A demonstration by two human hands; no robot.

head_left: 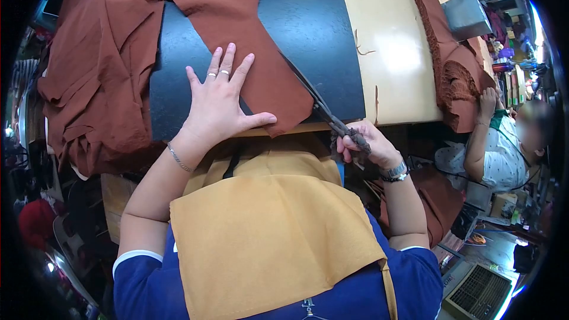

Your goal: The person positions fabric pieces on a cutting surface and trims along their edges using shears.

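A strip of reddish-brown leather (274, 86) lies across a black cutting board (308, 24), its pointed end hanging slightly over the front edge. My left hand (222, 92) rests flat on its left side, fingers spread, thumb toward the lower tip. In my right hand (370, 145) is a pair of scissors (317, 101), their handles wrapped in dark cloth. The blades point up and left along the strip's right edge. Whether the blades touch the leather I cannot tell.
More brown leather (104, 77) is heaped on the left over the table edge. Another folded piece (441, 53) lies at right beside a metal box (467, 15). Scraps (376, 104) dot the pale tabletop (391, 41). A co-worker (501, 148) sits at the far right, a hand on that leather.
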